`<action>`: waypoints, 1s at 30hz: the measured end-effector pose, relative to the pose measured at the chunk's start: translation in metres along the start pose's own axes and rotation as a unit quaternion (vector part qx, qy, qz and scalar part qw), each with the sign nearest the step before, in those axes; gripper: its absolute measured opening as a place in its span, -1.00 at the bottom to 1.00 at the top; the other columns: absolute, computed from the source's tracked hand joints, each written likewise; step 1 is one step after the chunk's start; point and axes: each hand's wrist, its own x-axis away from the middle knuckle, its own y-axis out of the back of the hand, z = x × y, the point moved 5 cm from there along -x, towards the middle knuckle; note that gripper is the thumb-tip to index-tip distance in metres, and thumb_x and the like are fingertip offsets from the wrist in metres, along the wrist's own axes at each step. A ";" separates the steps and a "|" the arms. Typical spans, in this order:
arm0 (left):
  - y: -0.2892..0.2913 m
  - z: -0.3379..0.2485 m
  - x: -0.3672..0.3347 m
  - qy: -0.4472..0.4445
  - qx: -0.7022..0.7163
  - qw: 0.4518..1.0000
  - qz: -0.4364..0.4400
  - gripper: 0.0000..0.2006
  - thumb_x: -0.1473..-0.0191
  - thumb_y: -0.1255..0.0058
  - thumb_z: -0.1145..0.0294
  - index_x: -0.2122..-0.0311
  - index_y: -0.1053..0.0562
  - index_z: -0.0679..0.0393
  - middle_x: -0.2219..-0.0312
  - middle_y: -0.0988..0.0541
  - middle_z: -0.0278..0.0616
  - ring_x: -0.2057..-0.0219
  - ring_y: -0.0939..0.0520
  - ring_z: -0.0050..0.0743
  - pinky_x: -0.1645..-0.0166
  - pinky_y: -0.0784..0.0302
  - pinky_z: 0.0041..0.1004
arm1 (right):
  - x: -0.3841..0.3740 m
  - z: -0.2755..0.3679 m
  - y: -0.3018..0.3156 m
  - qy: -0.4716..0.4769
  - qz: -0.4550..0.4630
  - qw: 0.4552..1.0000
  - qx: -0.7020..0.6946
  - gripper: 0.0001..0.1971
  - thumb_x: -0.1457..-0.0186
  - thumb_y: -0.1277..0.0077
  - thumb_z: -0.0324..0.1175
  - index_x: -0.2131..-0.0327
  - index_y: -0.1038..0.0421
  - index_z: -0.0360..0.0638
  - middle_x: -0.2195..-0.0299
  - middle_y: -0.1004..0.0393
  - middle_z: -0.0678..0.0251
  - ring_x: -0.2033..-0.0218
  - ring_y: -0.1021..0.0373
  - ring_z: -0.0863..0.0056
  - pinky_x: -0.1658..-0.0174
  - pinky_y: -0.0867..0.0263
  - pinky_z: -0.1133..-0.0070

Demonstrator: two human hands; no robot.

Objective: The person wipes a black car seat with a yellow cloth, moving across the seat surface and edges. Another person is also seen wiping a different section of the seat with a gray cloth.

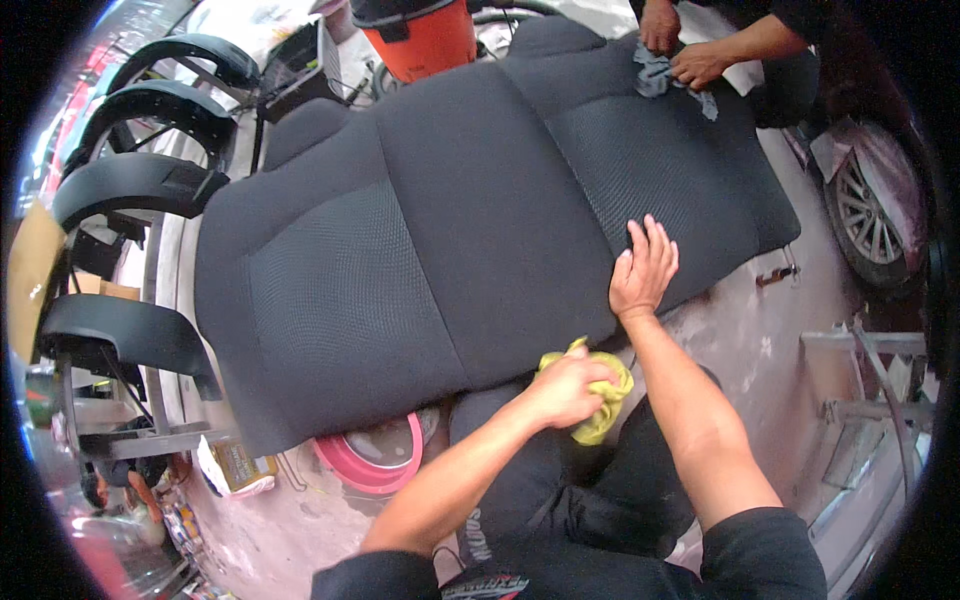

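Note:
A long black fabric car seat back (440, 230) with two headrests lies across the middle of the view, above my knees. Closed around a crumpled yellow cloth (605, 400), my left hand (570, 390) is at the seat's near edge. My right hand (645, 268) rests flat on the seat's near right part, fingers stretched out and holding nothing. At the far right end, another person's hands (690, 50) hold a grey-blue cloth (655, 75) against the seat.
A pink basin (370, 478) with water stands on the floor under the near edge. An orange bucket (425, 45) is behind the seat. Black curved car parts (125, 325) hang on a rack at left. A car wheel (865, 210) and metal frames (870, 410) are at right.

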 end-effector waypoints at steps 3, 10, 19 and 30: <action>0.053 -0.034 0.038 0.113 0.368 0.922 0.028 -0.58 0.05 -0.08 0.54 0.00 -0.54 0.28 0.12 -0.65 -0.27 0.10 -0.61 -0.50 -0.03 -0.54 -0.42 | -0.006 -0.010 0.008 -0.017 0.016 0.999 0.023 -0.44 -0.07 0.08 -0.24 -0.20 -0.33 0.01 -0.32 -0.21 0.21 -0.39 -0.06 0.23 -0.43 0.23 0.10; 0.059 -0.050 0.061 0.108 0.548 0.755 -0.344 -0.55 -0.07 -0.01 0.64 -0.12 -0.40 0.37 0.04 -0.60 -0.06 0.06 -0.64 -0.31 -0.10 -0.56 -0.33 | -0.016 0.004 0.009 -0.023 0.101 0.995 0.017 -0.43 -0.04 0.02 -0.15 -0.17 -0.30 -0.01 -0.25 -0.24 0.18 -0.32 -0.10 0.16 -0.39 0.18 0.07; 0.072 -0.087 -0.085 0.060 -0.145 0.927 -0.340 -0.57 -0.18 -0.15 0.41 -0.15 -0.45 0.22 -0.04 -0.55 0.09 -0.08 -0.56 0.00 -0.22 -0.44 -0.24 | -0.153 -0.163 0.012 0.010 0.092 0.990 0.104 -0.35 -0.21 0.04 0.18 -0.25 -0.32 0.04 -0.35 -0.16 0.15 -0.39 0.01 0.02 -0.35 0.14 -0.09; 0.180 0.076 -0.356 0.002 -0.620 0.758 -0.202 -0.57 -0.19 0.04 0.15 -0.17 -0.42 -0.13 -0.01 -0.45 0.17 -0.08 -0.49 0.20 -0.11 -0.37 0.40 | -0.128 -0.179 0.004 0.007 0.110 0.993 0.041 -0.44 -0.09 -0.02 -0.11 -0.20 -0.41 0.07 -0.36 -0.21 0.22 -0.40 -0.05 0.07 -0.42 0.21 -0.01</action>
